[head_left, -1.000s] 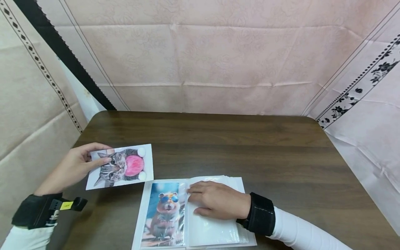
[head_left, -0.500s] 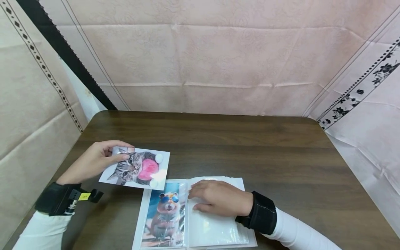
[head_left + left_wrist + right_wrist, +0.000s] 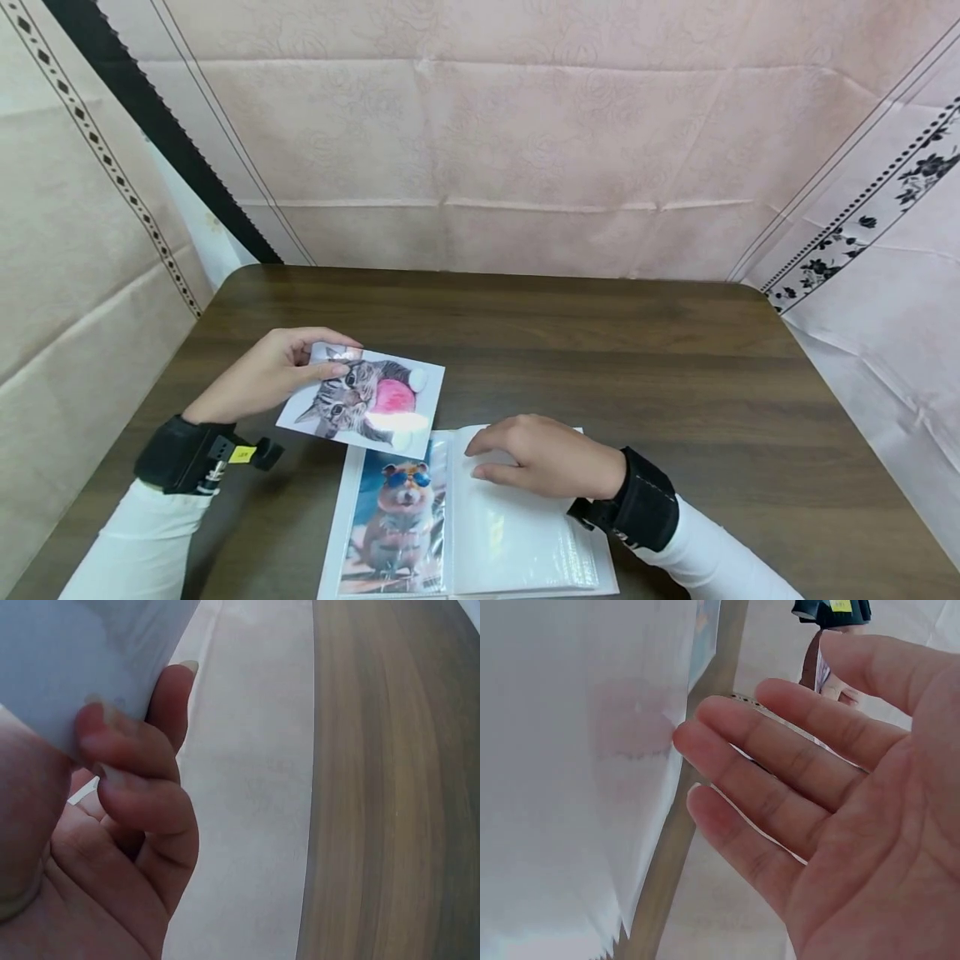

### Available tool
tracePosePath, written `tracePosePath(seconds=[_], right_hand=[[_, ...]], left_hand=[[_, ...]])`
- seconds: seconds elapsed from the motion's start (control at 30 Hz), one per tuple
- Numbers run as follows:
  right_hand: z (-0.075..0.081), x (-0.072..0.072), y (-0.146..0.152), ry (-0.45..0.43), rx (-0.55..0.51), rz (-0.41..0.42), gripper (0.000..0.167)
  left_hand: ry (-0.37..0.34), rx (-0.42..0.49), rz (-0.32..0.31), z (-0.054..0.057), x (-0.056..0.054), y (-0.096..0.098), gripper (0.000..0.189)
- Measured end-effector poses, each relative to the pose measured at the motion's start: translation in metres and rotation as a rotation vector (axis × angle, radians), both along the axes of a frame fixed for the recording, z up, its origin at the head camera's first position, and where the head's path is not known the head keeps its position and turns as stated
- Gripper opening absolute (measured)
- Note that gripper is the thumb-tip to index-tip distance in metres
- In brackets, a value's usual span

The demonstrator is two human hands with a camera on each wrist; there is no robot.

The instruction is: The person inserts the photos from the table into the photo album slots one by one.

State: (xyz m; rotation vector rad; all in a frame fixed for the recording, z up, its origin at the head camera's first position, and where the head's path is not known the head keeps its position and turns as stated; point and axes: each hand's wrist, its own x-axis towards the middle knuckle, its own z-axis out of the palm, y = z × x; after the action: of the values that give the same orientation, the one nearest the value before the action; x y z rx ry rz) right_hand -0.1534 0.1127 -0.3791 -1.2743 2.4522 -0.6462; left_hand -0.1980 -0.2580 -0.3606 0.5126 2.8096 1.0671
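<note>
A kitten photo (image 3: 352, 408) with a pink, roundish patch is pinched at its left end between the thumb and fingers of my left hand (image 3: 262, 375). Its lower right corner overlaps the top of an open photo album (image 3: 336, 533). The left wrist view shows the fingers (image 3: 142, 806) curled at the edge of the pale print (image 3: 67, 660). On the album's left page is a picture of a bear-like animal in sunglasses (image 3: 401, 525). My right hand (image 3: 547, 458) is over the upper part of the blank right page (image 3: 517, 546). In the right wrist view its fingers (image 3: 765, 795) are extended beside the pages.
The album lies at the front middle of a dark wooden table (image 3: 637, 358). Pale patterned cloth (image 3: 525, 142) hangs behind the table and along both sides. Black bands (image 3: 187, 454) are strapped round both wrists.
My left hand has carried the kitten photo rightward, and the print has turned slightly clockwise over the album's top edge. My right hand has shifted a little to the right above the page.
</note>
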Motion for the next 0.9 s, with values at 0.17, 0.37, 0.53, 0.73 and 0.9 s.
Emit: tracePosePath(seconds=[0.17,0.37,0.53,0.73,0.9], right_hand=[[0.002,-0.005,0.007,-0.035,-0.009,-0.032,0.031],[0.007,-0.014,0.013,-0.106,-0.076,-0.097,0.033],[0.01,-0.02,0.017,-0.165,-0.125,-0.156,0.031],[0.013,-0.026,0.023,-0.195,-0.151,-0.185,0.028],[0.015,-0.033,0.032,-0.226,-0.152,-0.216,0.025]], left_hand=[[-0.018,0.028,-0.034,-0.002,-0.005,0.01,0.034],[-0.025,0.072,-0.091,-0.005,-0.01,0.024,0.033],[-0.045,0.125,-0.164,-0.007,-0.014,0.037,0.033],[-0.096,0.16,-0.187,-0.007,-0.018,0.053,0.034],[-0.149,0.18,-0.225,-0.008,-0.021,0.063,0.031]])
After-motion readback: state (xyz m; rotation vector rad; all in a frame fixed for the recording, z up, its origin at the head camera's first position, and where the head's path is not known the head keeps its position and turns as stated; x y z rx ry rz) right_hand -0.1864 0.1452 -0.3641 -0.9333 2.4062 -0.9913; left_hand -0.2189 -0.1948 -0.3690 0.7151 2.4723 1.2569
